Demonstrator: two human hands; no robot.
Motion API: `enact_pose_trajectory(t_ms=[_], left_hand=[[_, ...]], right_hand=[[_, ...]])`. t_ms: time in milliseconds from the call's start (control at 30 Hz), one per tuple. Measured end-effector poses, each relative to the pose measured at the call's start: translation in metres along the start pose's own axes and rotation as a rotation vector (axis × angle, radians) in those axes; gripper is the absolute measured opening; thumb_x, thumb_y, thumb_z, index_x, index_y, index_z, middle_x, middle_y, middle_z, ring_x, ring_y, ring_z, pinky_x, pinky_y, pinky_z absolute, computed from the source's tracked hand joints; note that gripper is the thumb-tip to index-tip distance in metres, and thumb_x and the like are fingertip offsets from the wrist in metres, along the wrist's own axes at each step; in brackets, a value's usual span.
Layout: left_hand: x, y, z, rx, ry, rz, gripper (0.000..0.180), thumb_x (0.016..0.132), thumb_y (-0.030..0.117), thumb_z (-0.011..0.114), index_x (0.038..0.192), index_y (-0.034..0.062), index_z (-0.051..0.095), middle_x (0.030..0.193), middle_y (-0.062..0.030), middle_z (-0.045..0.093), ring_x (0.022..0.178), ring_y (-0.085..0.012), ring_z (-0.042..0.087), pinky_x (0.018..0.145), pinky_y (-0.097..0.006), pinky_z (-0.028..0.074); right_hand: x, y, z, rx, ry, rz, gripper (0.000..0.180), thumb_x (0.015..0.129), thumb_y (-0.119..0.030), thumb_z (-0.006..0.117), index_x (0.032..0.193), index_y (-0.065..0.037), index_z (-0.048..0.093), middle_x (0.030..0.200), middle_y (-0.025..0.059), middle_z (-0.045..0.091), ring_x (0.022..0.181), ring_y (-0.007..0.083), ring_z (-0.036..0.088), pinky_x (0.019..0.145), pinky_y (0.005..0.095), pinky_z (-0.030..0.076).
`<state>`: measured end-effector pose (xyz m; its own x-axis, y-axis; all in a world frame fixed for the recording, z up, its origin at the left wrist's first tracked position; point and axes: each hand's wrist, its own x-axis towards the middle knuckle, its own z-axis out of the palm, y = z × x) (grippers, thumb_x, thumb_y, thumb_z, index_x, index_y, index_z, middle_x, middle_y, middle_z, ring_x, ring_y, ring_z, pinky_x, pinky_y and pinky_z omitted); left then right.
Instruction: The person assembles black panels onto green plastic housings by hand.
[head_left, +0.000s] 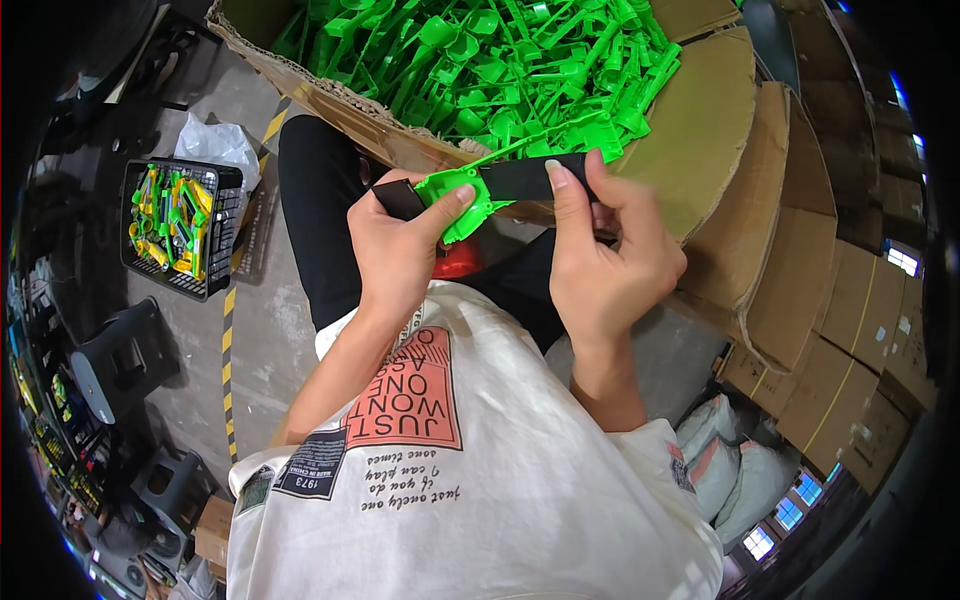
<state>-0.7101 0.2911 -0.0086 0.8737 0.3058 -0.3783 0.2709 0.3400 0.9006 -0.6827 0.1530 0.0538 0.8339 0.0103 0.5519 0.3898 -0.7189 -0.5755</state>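
Observation:
My left hand (392,248) is closed on a bright green plastic part (462,212), with the thumb pressed on its face. The part has a flat body and a thin arm that points up toward the box. A flat black strip (528,179) runs to the right from the part, and a short black end shows left of it. Whether the strip passes behind the part or through it, I cannot tell. My right hand (615,255) pinches the strip's right end between thumb and fingers. Both hands are over my lap, just before the box.
A large cardboard box (705,140) full of green plastic pieces (480,65) stands ahead, flaps spread right. At left are a black crate (205,285) of yellow and green parts and a grey stool (120,355). Stacked cartons (860,305) and white sacks (745,485) stand at right.

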Motion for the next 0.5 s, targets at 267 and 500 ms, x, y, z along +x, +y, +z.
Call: enact_pose_trajectory(t_ms=[267,500], left_hand=[[0.0003,-0.0005,-0.0029,-0.034,-0.027,-0.018,0.015,0.078,0.003,0.074,0.085,-0.0008,0.061,0.072,-0.0052,0.064,0.057,-0.0084,0.057,0.049,-0.021,0.044],[0.0014,-0.0033,-0.0070,-0.027,-0.025,-0.015,0.016,0.078,0.003,0.074,0.086,-0.0016,0.061,0.071,-0.0055,0.064,0.056,-0.0087,0.057,0.048,-0.021,0.043]], right_hand=[[0.0020,-0.0052,0.0015,0.023,0.004,-0.046,0.018,0.073,-0.002,0.079,0.088,0.001,0.069,0.067,0.0051,0.066,0.053,0.0061,0.053,0.052,0.0207,0.046],[-0.0042,-0.0070,0.0067,-0.036,-0.028,-0.098,0.016,0.073,-0.001,0.078,0.085,0.002,0.067,0.068,0.0047,0.065,0.050,0.0049,0.047,0.047,0.0204,0.041]])
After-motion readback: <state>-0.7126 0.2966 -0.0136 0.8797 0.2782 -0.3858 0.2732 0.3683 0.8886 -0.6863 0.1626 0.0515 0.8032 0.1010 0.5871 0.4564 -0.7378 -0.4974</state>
